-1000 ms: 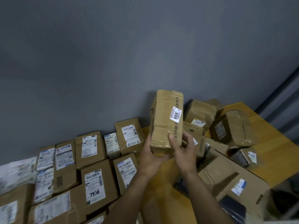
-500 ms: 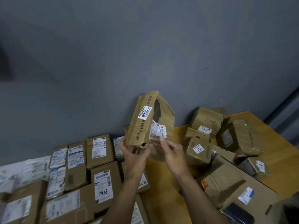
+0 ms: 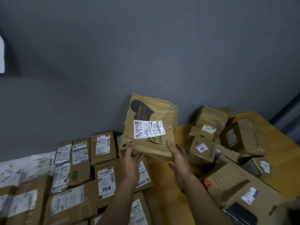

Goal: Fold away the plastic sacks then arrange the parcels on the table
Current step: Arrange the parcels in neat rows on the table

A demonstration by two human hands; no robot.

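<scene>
A crumpled brown cardboard parcel [image 3: 151, 127] is held in the air above the yellow wooden table [image 3: 162, 184]. The left hand [image 3: 129, 159] and right hand [image 3: 178, 158] each clasp one lower corner, so it rises upright from the grip. The tidy labelled boxes [image 3: 103, 146] lie nearer the left hand.

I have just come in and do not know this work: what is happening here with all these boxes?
A person holds a crumpled brown parcel up near the grey wall, label facing the camera. The left hand grips its lower left corner and the right hand its lower right edge. On the left of the table, rows of parcels lie labels up. On the right sits a loose pile, including a box marked 2001.
</scene>
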